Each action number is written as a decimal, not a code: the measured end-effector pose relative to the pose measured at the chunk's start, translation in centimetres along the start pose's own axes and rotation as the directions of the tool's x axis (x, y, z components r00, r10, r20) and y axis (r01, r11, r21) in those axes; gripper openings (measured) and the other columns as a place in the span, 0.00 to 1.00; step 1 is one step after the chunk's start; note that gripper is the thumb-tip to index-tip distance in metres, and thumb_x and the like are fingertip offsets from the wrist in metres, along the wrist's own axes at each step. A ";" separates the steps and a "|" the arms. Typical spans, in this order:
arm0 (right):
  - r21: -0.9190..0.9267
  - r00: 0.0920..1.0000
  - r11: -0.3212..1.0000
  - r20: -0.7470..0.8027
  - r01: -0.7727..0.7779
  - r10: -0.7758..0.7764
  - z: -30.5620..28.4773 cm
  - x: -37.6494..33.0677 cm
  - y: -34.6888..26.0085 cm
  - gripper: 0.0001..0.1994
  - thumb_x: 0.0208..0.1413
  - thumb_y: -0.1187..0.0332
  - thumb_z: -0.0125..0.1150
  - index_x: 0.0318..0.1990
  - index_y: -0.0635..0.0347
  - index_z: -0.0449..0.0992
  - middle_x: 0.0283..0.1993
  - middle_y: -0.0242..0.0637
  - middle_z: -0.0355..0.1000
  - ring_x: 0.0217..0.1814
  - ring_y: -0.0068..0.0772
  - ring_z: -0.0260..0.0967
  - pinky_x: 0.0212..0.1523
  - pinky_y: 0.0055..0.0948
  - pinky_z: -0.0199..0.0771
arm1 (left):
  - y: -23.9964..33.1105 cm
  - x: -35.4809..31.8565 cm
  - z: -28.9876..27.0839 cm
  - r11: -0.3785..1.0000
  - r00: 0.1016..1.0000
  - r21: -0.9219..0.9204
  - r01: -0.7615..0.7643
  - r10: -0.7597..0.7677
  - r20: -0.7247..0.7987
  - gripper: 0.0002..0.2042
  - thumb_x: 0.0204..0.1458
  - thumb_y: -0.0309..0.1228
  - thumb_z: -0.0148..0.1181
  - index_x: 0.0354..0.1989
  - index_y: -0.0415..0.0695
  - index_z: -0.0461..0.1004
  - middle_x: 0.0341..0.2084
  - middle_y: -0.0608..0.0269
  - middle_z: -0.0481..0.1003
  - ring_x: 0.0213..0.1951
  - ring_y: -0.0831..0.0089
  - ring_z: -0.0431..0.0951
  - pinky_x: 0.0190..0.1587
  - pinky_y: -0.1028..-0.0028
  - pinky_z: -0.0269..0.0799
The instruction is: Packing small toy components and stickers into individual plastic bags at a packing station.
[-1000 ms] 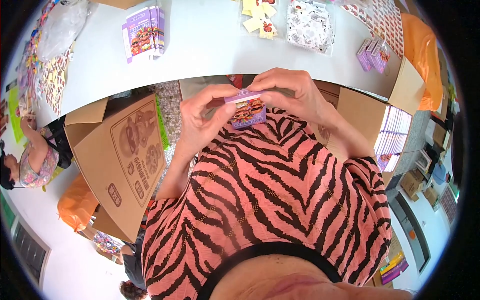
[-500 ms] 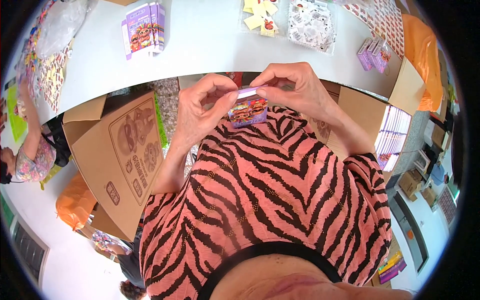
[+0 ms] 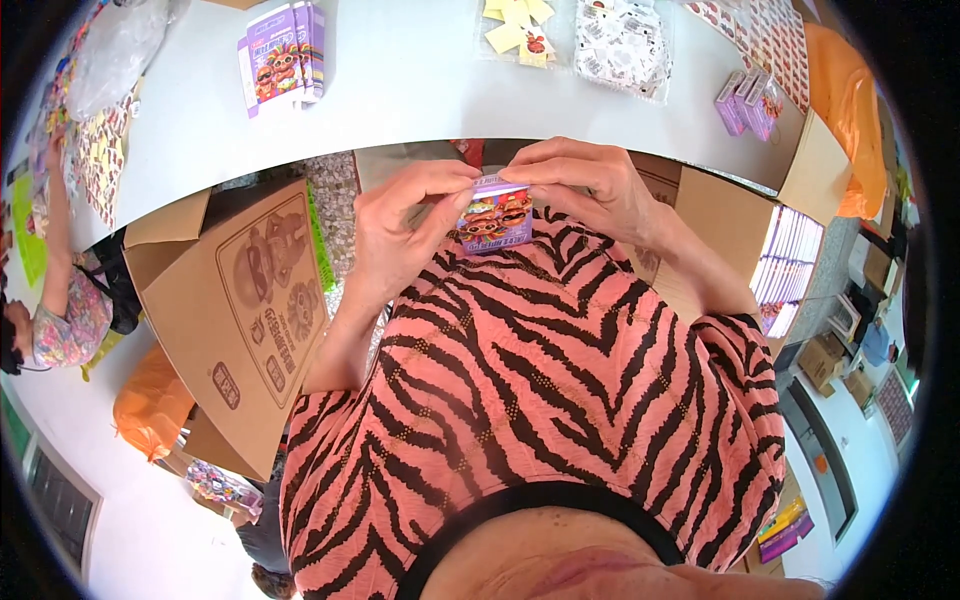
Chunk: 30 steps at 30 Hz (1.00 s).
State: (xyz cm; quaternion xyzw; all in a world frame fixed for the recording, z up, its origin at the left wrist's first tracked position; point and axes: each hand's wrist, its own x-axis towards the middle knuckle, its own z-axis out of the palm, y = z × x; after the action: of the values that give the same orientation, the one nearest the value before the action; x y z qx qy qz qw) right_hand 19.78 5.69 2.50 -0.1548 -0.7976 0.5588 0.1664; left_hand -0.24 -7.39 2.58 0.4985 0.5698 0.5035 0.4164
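A small purple cardboard box (image 3: pixel 496 222) with a colourful cartoon print is held upright in front of my chest, just below the table's near edge. My left hand (image 3: pixel 405 210) grips its top left corner between thumb and fingers. At the top right corner, my right hand (image 3: pixel 590 187) pinches the box, with its fingertips along the upper flap. The flap lies over the top edge, partly hidden by my fingers. What is inside the box cannot be seen.
On the white table (image 3: pixel 400 70) lie flat purple cartons (image 3: pixel 285 60), a tray of yellow cards (image 3: pixel 520 30), a bag of white packets (image 3: pixel 622 45) and small purple boxes (image 3: pixel 748 103). Large cardboard boxes (image 3: pixel 250 300) flank me; the right one holds rows of small boxes (image 3: pixel 785 265). Another person (image 3: pixel 70 310) sits at left.
The white-edged top flap has been folded down and my fingers now press along it. My right hand has turned flatter over the box's top.
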 end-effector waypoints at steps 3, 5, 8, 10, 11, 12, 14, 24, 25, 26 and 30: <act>0.038 0.999 0.999 -0.025 -0.036 0.037 0.5 -0.6 -0.1 0.14 0.52 0.78 0.59 0.47 0.58 0.77 0.47 0.41 0.72 0.43 0.28 0.73 0.41 0.22 0.75 | -0.5 -0.5 0.2 0.991 0.994 0.084 -0.102 0.105 -0.030 0.09 0.46 0.19 0.63 0.38 0.38 0.76 0.38 0.54 0.77 0.39 0.71 0.78 0.41 0.76 0.74; 0.080 0.996 0.994 -0.030 -0.078 0.081 0.7 -0.9 0.0 0.14 0.52 0.78 0.59 0.47 0.58 0.77 0.47 0.41 0.72 0.44 0.28 0.72 0.42 0.23 0.75 | -0.7 -0.8 0.4 0.980 0.987 0.131 -0.148 0.155 -0.043 0.11 0.45 0.19 0.64 0.38 0.38 0.76 0.38 0.54 0.77 0.39 0.70 0.78 0.40 0.76 0.74; 0.178 0.984 0.969 -0.012 -0.170 0.175 1.1 -1.3 -0.4 0.14 0.52 0.78 0.59 0.47 0.58 0.76 0.47 0.41 0.72 0.45 0.28 0.72 0.44 0.24 0.74 | -1.2 -1.6 0.9 0.998 0.998 0.027 -0.059 0.060 -0.028 0.12 0.47 0.17 0.61 0.41 0.36 0.75 0.42 0.49 0.74 0.44 0.68 0.76 0.47 0.73 0.73; 0.231 0.974 0.948 0.010 -0.221 0.225 1.1 -1.4 -0.4 0.14 0.52 0.78 0.59 0.47 0.59 0.76 0.48 0.41 0.72 0.45 0.29 0.72 0.44 0.25 0.74 | -1.6 -2.0 1.2 0.989 1.000 -0.145 0.016 -0.016 0.001 0.12 0.48 0.16 0.60 0.42 0.35 0.74 0.45 0.49 0.73 0.45 0.67 0.75 0.47 0.73 0.73; 0.194 0.982 0.963 0.005 -0.187 0.189 1.0 -1.5 -0.2 0.13 0.52 0.77 0.59 0.47 0.59 0.76 0.48 0.41 0.72 0.46 0.29 0.72 0.45 0.26 0.74 | -1.8 -2.0 1.3 0.989 1.000 -0.151 0.011 -0.010 0.009 0.12 0.48 0.16 0.60 0.42 0.35 0.74 0.45 0.49 0.73 0.45 0.67 0.75 0.47 0.73 0.73; 0.154 0.988 0.976 0.000 -0.152 0.154 0.9 -1.7 -0.2 0.13 0.52 0.77 0.59 0.46 0.60 0.76 0.48 0.41 0.72 0.46 0.29 0.72 0.46 0.26 0.74 | -2.0 -2.0 1.3 0.994 1.000 -0.105 -0.024 0.025 0.008 0.12 0.48 0.15 0.59 0.42 0.35 0.74 0.44 0.49 0.73 0.45 0.67 0.75 0.47 0.73 0.73; 0.154 0.989 0.979 -0.047 -0.134 0.143 1.7 -1.7 0.0 0.15 0.52 0.76 0.59 0.49 0.59 0.75 0.49 0.41 0.71 0.48 0.29 0.71 0.47 0.27 0.73 | -1.8 -1.6 1.5 0.997 0.999 -0.071 -0.010 0.006 -0.050 0.12 0.46 0.15 0.60 0.41 0.36 0.74 0.43 0.51 0.73 0.44 0.69 0.75 0.44 0.75 0.74; 0.058 0.787 0.989 -0.600 -0.136 0.143 -5.7 -1.9 0.6 0.23 0.58 0.72 0.54 0.61 0.61 0.60 0.46 0.32 0.68 0.46 0.21 0.66 0.44 0.21 0.67 | 2.7 3.3 2.6 0.974 0.980 -0.203 0.105 -0.136 -0.148 0.16 0.52 0.15 0.53 0.51 0.35 0.68 0.46 0.58 0.72 0.43 0.75 0.74 0.46 0.77 0.70; 0.234 0.717 0.961 -0.644 -0.146 0.266 -8.0 -2.6 0.5 0.23 0.58 0.72 0.53 0.61 0.60 0.60 0.42 0.30 0.69 0.42 0.19 0.66 0.41 0.19 0.66 | 2.4 3.6 2.3 0.981 0.981 -0.159 0.113 -0.136 -0.142 0.16 0.53 0.16 0.52 0.50 0.35 0.68 0.45 0.59 0.73 0.43 0.75 0.74 0.45 0.77 0.70; 0.112 0.660 0.980 -0.726 -0.163 0.193 -10.3 -3.6 1.0 0.23 0.59 0.72 0.52 0.61 0.59 0.60 0.40 0.28 0.69 0.39 0.17 0.65 0.39 0.18 0.65 | 2.4 3.9 1.9 0.989 0.980 -0.095 0.112 -0.126 -0.153 0.14 0.53 0.17 0.52 0.49 0.35 0.69 0.43 0.59 0.74 0.41 0.76 0.75 0.44 0.78 0.69; -0.066 0.459 0.940 -0.883 -0.336 0.102 -18.8 -8.9 4.9 0.21 0.60 0.70 0.51 0.61 0.56 0.61 0.34 0.25 0.68 0.34 0.14 0.63 0.34 0.15 0.64 | 0.5 3.8 0.3 0.993 0.967 -0.061 0.102 -0.114 -0.229 0.12 0.54 0.19 0.53 0.47 0.36 0.71 0.38 0.62 0.75 0.38 0.77 0.76 0.42 0.80 0.68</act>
State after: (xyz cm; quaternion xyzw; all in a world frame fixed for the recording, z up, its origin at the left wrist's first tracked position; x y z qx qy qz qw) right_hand 36.29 19.24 3.04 -0.5350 -0.6358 0.3238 0.4525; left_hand -0.44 -3.62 3.16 0.3942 0.6284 0.5485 0.3857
